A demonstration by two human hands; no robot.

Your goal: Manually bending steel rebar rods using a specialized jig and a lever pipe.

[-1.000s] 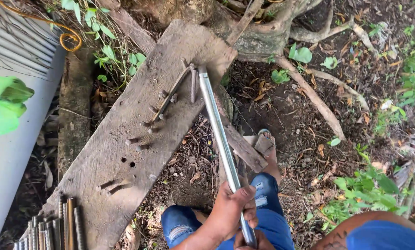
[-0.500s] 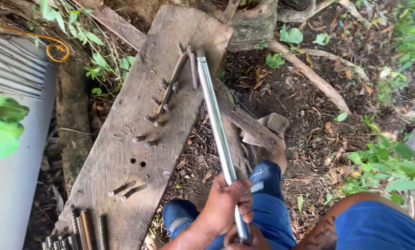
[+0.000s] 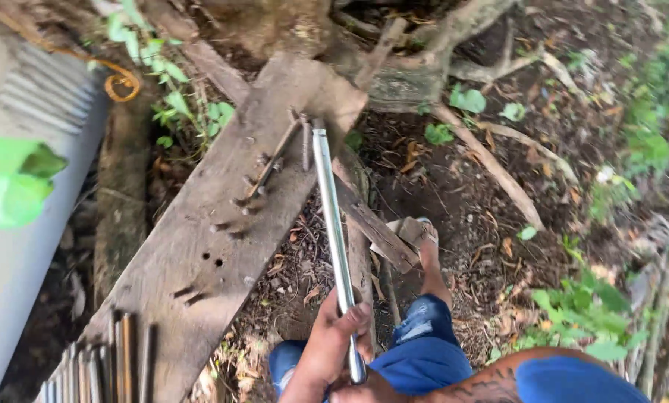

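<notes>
Metal pipe (image 3: 333, 224) is levering on a bent rod (image 3: 273, 160) pinned among nails on the wooden plank (image 3: 200, 246)
Pipe tip risks slipping off the rod, plank could kick up; left hand (image 3: 327, 343) is wrapping tight round the pipe's near end, right hand (image 3: 372, 388) is sitting just under it, grip unclear

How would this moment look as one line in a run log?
left hand: grips metal pipe | right hand: on pipe's near end | pipe tip: at bent rod on wooden plank
</notes>
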